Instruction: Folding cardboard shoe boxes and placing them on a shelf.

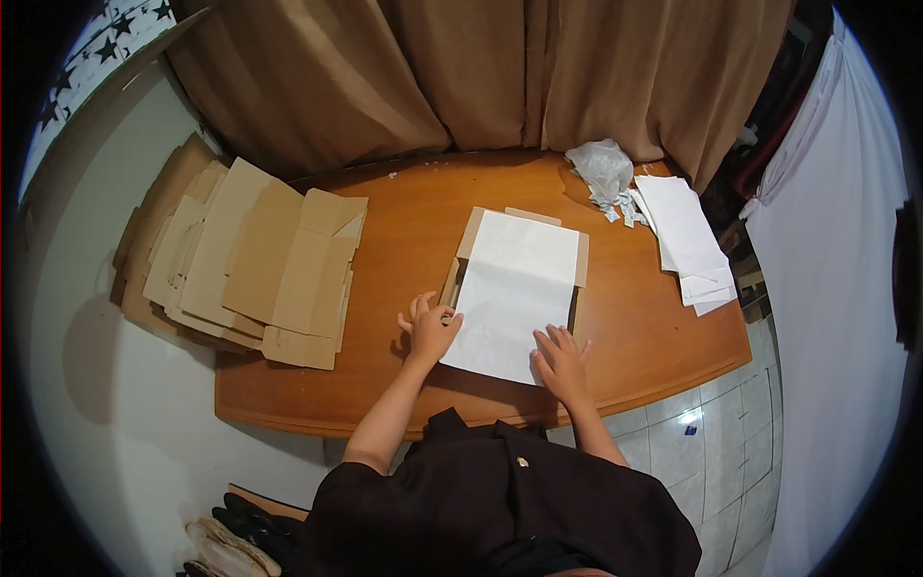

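A white sheet of paper (516,279) lies over a shallow brown cardboard box (472,234) in the middle of the wooden table. The box's flaps and edges show around the sheet, which covers its inside. At the near left, my left hand (432,330) pinches the sheet's edge between thumb and forefinger beside the box wall, its other fingers loosely spread. My right hand (562,367) rests with fingers apart on the near right part of the sheet. The sheet's near edge reaches past the box toward me.
Flattened cardboard boxes (288,260) are stacked on the table (399,221)'s left side, against the wall. At the back right lie a crumpled clear plastic bag (603,169) with small paper scraps and a pile of white sheets (681,229). Brown curtains (481,77) hang behind.
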`<state>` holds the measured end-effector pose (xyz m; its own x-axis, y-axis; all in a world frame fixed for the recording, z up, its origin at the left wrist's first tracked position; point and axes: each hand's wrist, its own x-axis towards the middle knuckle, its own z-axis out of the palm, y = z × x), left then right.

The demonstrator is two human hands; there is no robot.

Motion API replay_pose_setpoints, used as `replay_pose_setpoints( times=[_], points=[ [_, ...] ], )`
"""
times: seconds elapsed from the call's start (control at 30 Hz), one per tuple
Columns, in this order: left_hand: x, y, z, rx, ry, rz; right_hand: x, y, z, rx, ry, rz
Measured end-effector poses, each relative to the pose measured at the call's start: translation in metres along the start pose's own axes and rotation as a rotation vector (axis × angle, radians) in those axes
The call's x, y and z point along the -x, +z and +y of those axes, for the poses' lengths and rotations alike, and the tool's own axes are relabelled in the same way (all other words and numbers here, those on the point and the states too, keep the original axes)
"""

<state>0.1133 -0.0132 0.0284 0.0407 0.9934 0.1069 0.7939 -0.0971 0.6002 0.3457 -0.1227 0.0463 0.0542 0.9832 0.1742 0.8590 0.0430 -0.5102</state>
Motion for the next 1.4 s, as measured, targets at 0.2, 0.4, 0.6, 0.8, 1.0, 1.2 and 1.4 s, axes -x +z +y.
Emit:
replay_pose_setpoints(
  times=[0.2,0.4,0.6,0.8,1.0,1.2,1.4],
  points=[
    [-0.012,-0.009,0.012,0.143,0.099,0.077,-0.005,-0.010,-0.006,-0.030,0.113,-0.006],
    [-0.054,-0.023,0.034,0.120,0.691,-0.248,-0.009,-0.013,-0.014,-0.120,0.271,0.101],
    [-0.081,-0.003,0.064,-0.161,1.283,-0.604,-0.027,-0.023,-0.013,-0.353,0.337,0.300],
    [-0.077,0.033,0.080,-0.301,1.236,-0.867,-0.050,-0.031,0.040,-0.606,0.298,0.517],
    [-0.076,0.076,0.076,-0.362,1.127,-0.992,-0.110,-0.049,0.142,-0.596,0.338,0.400],
    [-0.075,0.097,0.081,-0.385,0.871,-1.173,-0.211,-0.049,0.241,-0.313,0.383,0.102],
    [-0.079,0.046,0.107,0.004,0.247,-1.022,-0.284,-0.036,0.273,0.186,0.285,0.136]
  ],
)
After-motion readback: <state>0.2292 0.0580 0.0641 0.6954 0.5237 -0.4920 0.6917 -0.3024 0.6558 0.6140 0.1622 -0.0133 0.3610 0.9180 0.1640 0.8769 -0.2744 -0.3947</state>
